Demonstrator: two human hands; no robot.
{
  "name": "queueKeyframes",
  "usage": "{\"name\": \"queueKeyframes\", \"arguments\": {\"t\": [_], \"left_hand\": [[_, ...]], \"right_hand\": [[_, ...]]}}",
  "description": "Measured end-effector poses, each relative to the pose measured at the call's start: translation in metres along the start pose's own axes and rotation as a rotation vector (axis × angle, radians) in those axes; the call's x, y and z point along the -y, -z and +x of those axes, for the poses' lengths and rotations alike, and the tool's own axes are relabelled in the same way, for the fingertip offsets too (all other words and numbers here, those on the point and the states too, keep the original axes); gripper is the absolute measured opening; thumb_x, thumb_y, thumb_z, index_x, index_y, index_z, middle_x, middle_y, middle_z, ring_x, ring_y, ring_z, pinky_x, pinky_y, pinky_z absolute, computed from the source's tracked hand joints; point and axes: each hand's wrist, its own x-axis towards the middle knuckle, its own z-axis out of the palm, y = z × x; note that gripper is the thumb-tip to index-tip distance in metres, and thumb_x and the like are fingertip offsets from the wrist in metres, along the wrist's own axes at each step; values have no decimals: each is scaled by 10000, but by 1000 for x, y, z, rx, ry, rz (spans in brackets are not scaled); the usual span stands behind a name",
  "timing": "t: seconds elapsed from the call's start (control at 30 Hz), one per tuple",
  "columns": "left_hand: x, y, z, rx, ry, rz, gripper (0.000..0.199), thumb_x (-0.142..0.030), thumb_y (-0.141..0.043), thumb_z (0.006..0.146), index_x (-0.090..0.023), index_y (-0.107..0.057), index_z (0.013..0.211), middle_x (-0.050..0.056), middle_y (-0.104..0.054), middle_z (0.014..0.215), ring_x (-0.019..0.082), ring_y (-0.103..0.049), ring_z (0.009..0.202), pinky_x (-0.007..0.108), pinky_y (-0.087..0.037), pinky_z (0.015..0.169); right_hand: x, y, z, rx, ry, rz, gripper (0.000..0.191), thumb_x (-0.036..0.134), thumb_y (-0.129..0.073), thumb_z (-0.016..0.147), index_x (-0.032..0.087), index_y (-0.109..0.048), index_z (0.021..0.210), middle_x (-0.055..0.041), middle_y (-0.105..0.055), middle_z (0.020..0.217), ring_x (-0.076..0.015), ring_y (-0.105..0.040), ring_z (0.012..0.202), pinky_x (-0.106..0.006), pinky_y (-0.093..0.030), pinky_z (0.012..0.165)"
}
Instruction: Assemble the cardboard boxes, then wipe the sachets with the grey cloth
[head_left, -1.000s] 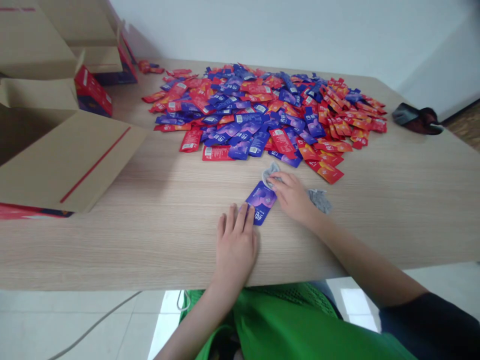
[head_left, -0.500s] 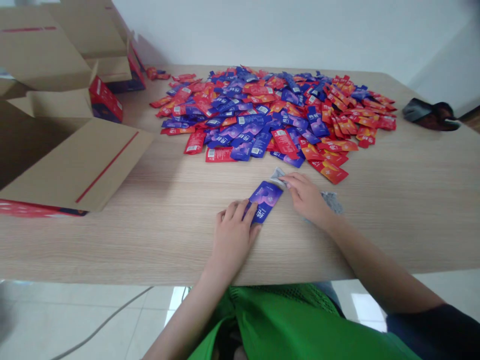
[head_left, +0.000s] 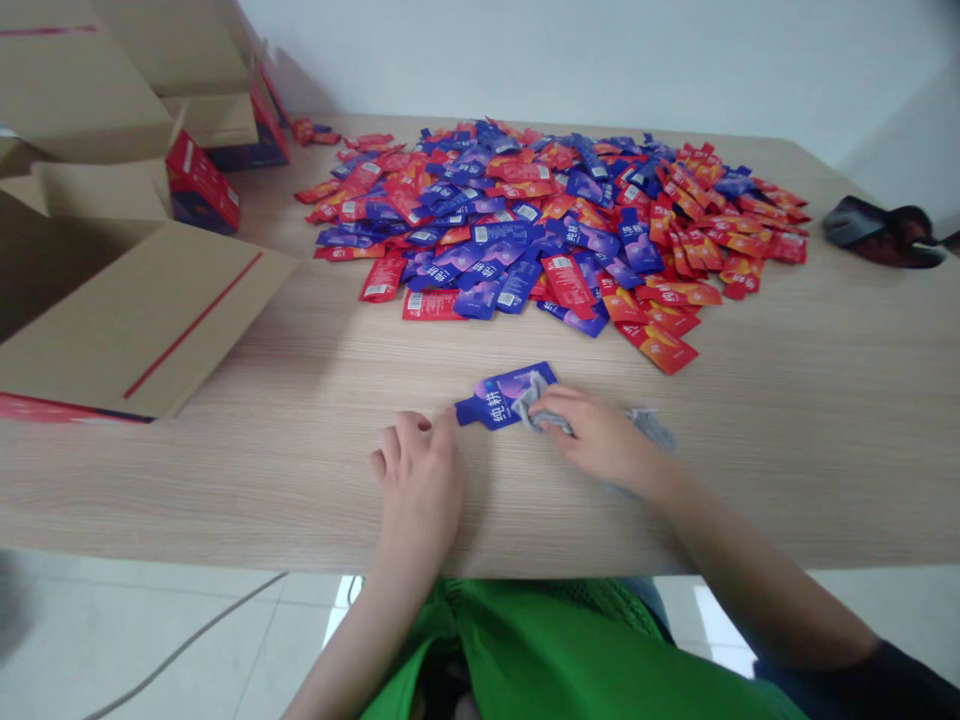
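A purple pouch [head_left: 498, 398] with white lettering lies on the wooden table, its narrow neck pointing left. My left hand [head_left: 420, 465] pinches the tip of that neck, the other fingers curled. In my right hand [head_left: 592, 430] a grey cloth [head_left: 534, 402] is bunched between the fingers and pressed on the right part of the pouch. Another grey cloth [head_left: 652, 427] lies on the table, partly hidden behind my right forearm. Beyond my hands spreads a large heap of purple and red-orange pouches [head_left: 517, 225].
Open cardboard boxes stand at the left, the nearest with a flap [head_left: 202, 310] reaching over the table. A dark, shiny object [head_left: 881, 232] lies at the far right. The table's front edge [head_left: 225, 568] runs close to my body.
The pouch has turned, its neck now pointing left. My left hand has shifted left from the pouch's body to its neck. My right hand has brought the cloth down onto the printed face.
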Motion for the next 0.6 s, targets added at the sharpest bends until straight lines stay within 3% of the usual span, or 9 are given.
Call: {"name": "queueKeyframes", "arguments": {"t": [0.07, 0.13, 0.2, 0.27, 0.33, 0.47, 0.53, 0.6], "left_hand": [[-1, 2, 0, 77, -81, -50, 427, -372, -410, 982, -213, -548, 1354, 130, -580, 1056, 304, -524, 983, 444, -429, 812], [-3, 1, -1, 115, -150, -97, 525, -480, -354, 989, -168, -511, 1381, 130, -584, 1069, 294, -522, 1001, 441, -431, 842], [-6, -1, -1, 93, -159, -113, 585, -525, -328, 986, -146, -477, 1405, 146, -575, 1135, 293, -516, 1024, 445, -433, 865], [-10, -4, 0, 66, -161, -104, 607, -539, -338, 979, -135, -467, 1413, 165, -564, 1189, 305, -516, 1045, 455, -437, 871], [-16, -6, 0, 63, -177, -94, 605, -525, -366, 974, -128, -464, 1420, 180, -561, 1218, 319, -525, 1060, 459, -446, 864], [-23, -10, 1, 45, -192, -67, 663, -531, -380, 965, -76, -434, 1444, 234, -539, 1299, 364, -536, 1094, 497, -464, 854], [-21, -10, 5, 30, -188, -57, 701, -553, -386, 956, -68, -408, 1461, 255, -504, 1373, 387, -529, 1133, 529, -465, 872], [-15, -10, 10, 40, -191, -67, 689, -542, -404, 956, -90, -390, 1476, 243, -463, 1446, 395, -499, 1215, 556, -451, 930]], "right_hand": [[16, 4, -10, 147, 84, 123, 250, 129, -509, 911, 223, -688, 1059, -40, -695, 1069, -191, -642, 1004, -356, -499, 916], [25, 10, -16, 185, 150, 221, 264, 163, -516, 926, 258, -679, 1111, -17, -709, 1095, -172, -647, 1023, -332, -497, 931], [20, 16, -13, 37, 124, 233, 267, 188, -505, 936, 274, -669, 1129, -19, -711, 1109, -174, -648, 1039, -337, -495, 950], [1, 20, -5, -194, 26, 157, 277, 192, -494, 932, 264, -657, 1143, -43, -701, 1139, -201, -641, 1080, -373, -493, 975], [-23, 20, 5, -310, -54, 66, 316, 183, -491, 918, 243, -636, 1193, -68, -683, 1202, -236, -630, 1129, -427, -491, 994], [-39, 10, 9, -229, -51, 17, 371, 165, -453, 920, 211, -634, 1240, -89, -654, 1286, -251, -616, 1181, -465, -488, 1018], [-28, 6, 4, -157, -15, 66, 359, 177, -445, 937, 213, -653, 1227, -84, -673, 1258, -234, -628, 1164, -446, -490, 1022], [-11, 7, -2, -3, 52, 157, 341, 198, -463, 949, 249, -668, 1218, -55, -699, 1217, -213, -649, 1130, -417, -503, 1006]]}}
